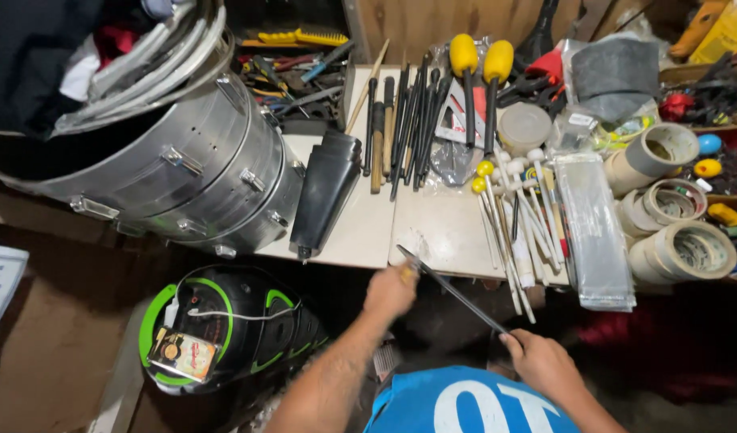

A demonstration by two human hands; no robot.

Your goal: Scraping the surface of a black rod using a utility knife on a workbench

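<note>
Left hand (390, 290) and right hand (542, 362) each grip one end of a thin dark rod (452, 290) (held slantwise) at the table (360, 232) edge.

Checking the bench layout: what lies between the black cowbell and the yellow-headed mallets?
In the head view, a row of dark sticks and rods lies between the black cowbell and yellow-headed mallets.

We see bare desk (432, 232) at twelve o'clock from our left hand (390, 290). The black cowbell (326, 192) blocks eleven o'clock, the white mallets (517, 232) one o'clock, and the metal drum (200, 172) crowds ten o'clock.
</note>
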